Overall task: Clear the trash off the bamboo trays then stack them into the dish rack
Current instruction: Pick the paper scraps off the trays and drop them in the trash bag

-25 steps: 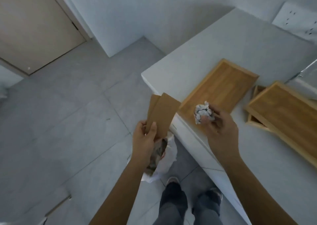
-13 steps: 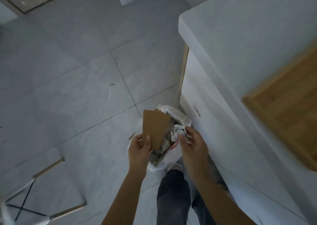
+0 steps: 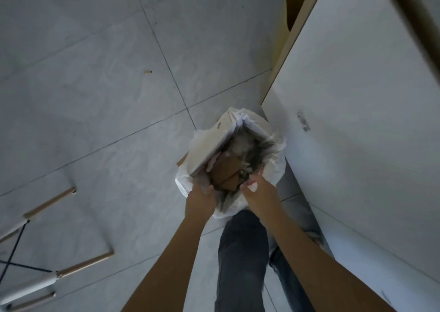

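Hanging over the white plastic-lined trash bag (image 3: 238,149), both hands (image 3: 202,198) (image 3: 258,192) are opened, empty; light, stiff brown cardboard scraps (image 3: 227,172) are judged easily pinched edgewise.

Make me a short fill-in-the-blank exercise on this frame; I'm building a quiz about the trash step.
1. The brown cardboard pieces lie inside the white ____.
2. Both hands, left hand and right hand, are at the bag's ____.
3. The bag stands on the tiled ____, beside the white cabinet.

Missing words: bag; opening; floor
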